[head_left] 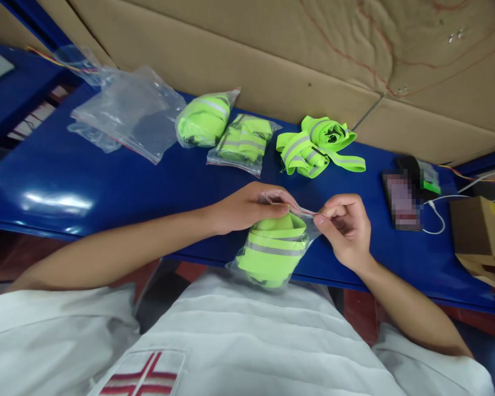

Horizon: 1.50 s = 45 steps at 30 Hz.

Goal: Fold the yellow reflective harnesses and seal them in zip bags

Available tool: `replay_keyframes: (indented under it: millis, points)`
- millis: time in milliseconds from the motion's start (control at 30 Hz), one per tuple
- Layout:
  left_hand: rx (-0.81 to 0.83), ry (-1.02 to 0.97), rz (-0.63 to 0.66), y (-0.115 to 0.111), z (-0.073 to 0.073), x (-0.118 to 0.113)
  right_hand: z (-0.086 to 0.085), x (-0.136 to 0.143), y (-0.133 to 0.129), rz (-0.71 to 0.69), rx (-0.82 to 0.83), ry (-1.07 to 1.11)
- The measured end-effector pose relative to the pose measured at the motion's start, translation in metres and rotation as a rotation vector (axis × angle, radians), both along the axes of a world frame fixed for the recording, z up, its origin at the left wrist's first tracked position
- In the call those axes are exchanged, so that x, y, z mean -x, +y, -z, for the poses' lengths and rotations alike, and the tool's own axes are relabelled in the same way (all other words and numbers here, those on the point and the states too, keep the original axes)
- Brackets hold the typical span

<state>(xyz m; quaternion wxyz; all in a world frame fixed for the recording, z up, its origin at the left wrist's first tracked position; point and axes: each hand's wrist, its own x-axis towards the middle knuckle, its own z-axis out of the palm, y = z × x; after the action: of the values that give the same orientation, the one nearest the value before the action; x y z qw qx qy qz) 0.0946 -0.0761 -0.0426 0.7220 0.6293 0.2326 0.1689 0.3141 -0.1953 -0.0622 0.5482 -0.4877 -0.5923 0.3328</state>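
A clear zip bag (313, 234) hangs between my hands at the table's front edge. Inside it lies a folded neon-yellow reflective strap (272, 258) with grey stripes. My left hand (258, 206) grips the bag's mouth on the left, the thumb over the rim and the other fingers partly hidden behind the plastic. The right corner of the red-lined zip edge is pinched between thumb and forefinger of my right hand (344, 228). Beyond my hands, loose neon-yellow straps (299, 151) lie in a coiled heap.
Two filled bags, one rounded (204, 120) and one flatter (245, 140), sit at the back of the blue table (148, 190). Left of them are empty clear bags (136, 110). A phone (402, 201) with a white cable and a cardboard box (472, 228) stand to the right.
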Motion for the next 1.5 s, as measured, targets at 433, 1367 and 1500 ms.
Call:
replay_keyframes:
  millis: [433,1367,1500]
  points:
    - [-0.120,0.077,-0.069,0.004,0.006,0.003,-0.001,-0.008,0.011,-0.031,0.248,-0.223]
    - [0.141,0.053,-0.076,0.015,0.007,0.003,-0.003,-0.015,0.014,0.007,0.338,-0.131]
    - [0.114,0.046,-0.092,0.017,0.007,0.003,-0.004,-0.017,0.014,-0.017,0.315,-0.157]
